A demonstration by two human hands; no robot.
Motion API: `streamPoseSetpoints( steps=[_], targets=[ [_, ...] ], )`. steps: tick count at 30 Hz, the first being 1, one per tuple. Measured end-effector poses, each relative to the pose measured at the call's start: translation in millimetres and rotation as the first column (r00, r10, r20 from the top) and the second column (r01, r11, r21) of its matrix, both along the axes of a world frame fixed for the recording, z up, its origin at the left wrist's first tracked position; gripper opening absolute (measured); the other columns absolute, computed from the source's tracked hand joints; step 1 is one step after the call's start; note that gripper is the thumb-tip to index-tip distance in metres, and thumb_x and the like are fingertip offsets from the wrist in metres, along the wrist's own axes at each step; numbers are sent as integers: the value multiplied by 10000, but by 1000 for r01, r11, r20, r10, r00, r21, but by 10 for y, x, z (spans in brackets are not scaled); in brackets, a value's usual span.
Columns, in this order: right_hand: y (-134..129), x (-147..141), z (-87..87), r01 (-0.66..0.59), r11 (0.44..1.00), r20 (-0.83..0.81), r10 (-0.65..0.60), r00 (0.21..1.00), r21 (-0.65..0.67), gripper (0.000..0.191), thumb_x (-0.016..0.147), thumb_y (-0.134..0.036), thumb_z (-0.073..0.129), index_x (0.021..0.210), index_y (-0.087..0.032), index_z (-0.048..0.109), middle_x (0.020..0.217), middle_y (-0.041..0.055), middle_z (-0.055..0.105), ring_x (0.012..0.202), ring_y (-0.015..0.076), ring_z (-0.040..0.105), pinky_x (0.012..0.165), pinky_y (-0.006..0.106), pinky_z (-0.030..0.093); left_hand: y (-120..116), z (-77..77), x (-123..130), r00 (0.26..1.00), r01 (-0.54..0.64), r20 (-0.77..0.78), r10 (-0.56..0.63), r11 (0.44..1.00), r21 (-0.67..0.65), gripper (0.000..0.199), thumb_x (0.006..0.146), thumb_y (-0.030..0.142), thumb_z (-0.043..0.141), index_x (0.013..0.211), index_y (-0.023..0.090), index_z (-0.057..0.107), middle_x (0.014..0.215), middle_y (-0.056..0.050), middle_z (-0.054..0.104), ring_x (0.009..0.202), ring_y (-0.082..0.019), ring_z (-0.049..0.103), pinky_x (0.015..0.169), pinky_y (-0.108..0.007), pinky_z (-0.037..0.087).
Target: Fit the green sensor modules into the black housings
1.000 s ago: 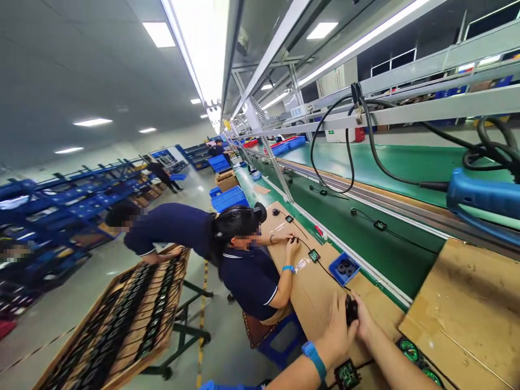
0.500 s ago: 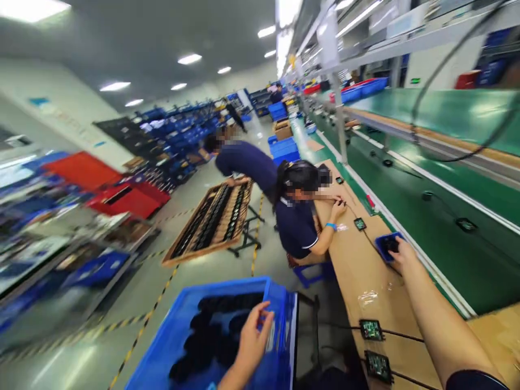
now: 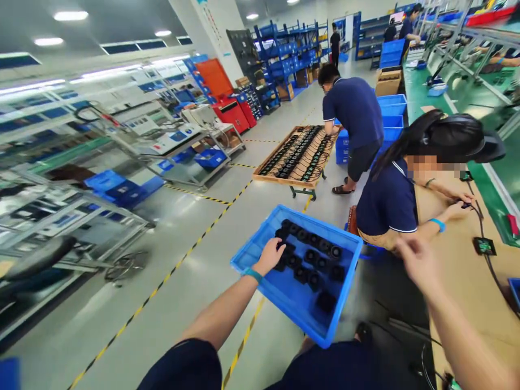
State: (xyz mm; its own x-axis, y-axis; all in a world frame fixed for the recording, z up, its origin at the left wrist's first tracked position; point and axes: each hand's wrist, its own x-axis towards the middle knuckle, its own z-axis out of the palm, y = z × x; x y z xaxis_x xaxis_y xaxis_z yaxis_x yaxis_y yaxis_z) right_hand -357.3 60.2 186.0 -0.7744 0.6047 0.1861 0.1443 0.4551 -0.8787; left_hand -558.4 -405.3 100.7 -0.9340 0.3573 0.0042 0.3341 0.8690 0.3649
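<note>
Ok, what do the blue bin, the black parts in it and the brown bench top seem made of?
Blue bin: likely smooth plastic with a slight sheen, evenly coloured throughout. Black parts: perhaps plastic or rubber, matte; too dark to settle. Brown bench top: probably cardboard, dull tan with little shine.

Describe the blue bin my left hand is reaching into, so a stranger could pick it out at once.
Find the cardboard-covered bench at the picture's lower right. Just left of it, below the picture's centre, is an open blue bin. Unlike the farther blue bins higher in the picture, this one has your left hand inside, among clustered black parts.
</note>
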Motion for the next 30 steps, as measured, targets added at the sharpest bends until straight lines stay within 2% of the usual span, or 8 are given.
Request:
streamPoseSetpoints(
  steps=[2,3,4,6,8,14,26,30],
  targets=[
    [-885,-416,-16,-291,952,190,270,944,91,322,953,-466,538,1048,-177,645,977,88,700,861,191,643,801,316,505,108,-134,-391,1000,-2,11,2,999,-36,325,980,317,498,1242,133,555,1226,-164,598,1161,-265,603,1030,-415,489],
    [-1274,-603,-69,-406,895,351,325,878,186,283,954,-412,542,1076,-181,650,1022,88,696,917,193,637,842,313,493,167,-199,-556,1000,-2,23,4,998,-55,341,980,310,504,1270,134,536,1253,-175,574,1194,-279,585,1046,-426,470],
    [-1610,-772,-152,-481,834,501,305,810,271,259,946,-376,558,1097,-190,656,1063,89,686,996,208,620,891,323,475,222,-261,-700,999,-1,41,4,997,-74,351,977,305,515,1284,136,524,1267,-183,555,1206,-291,579,1048,-434,462],
    [-2099,-1061,-377,-517,779,653,190,733,354,248,900,-304,612,1092,-158,672,1117,139,657,1097,275,575,926,378,447,307,-368,-930,996,9,89,1,994,-108,361,965,295,542,1287,135,513,1271,-195,529,1178,-302,597,1024,-434,467],
    [-2357,-1284,-626,-492,771,719,64,692,404,271,870,-263,631,1085,-103,673,1171,210,616,1133,343,542,913,436,432,347,-450,-1097,991,30,137,-12,991,-133,359,956,280,556,1279,129,512,1272,-202,512,1129,-295,626,995,-416,480],
    [-2461,-1553,-1093,-482,746,799,-111,590,460,293,895,-247,587,1125,-75,647,1159,233,604,1126,359,540,901,446,405,266,-560,-1303,982,100,174,-68,979,-180,355,977,106,366,1303,143,501,1353,-206,465,1081,-253,645,966,-381,500],
    [-2462,-1524,-1254,-463,706,762,-170,625,537,265,900,-197,581,1136,-101,654,1088,198,664,1080,340,599,1024,485,308,245,-494,-1335,986,105,150,-70,964,-246,339,965,62,356,1200,99,597,1383,-231,478,1177,-285,595,1020,-424,489],
    [-2406,-1506,-1320,-449,719,747,-146,649,530,259,902,-167,552,1133,-111,657,1095,182,677,1082,316,615,1009,443,339,211,-423,-1398,962,168,248,-111,960,-223,298,1003,220,482,1279,138,560,1384,-168,514,1170,-272,595,1029,-476,489]
  ],
)
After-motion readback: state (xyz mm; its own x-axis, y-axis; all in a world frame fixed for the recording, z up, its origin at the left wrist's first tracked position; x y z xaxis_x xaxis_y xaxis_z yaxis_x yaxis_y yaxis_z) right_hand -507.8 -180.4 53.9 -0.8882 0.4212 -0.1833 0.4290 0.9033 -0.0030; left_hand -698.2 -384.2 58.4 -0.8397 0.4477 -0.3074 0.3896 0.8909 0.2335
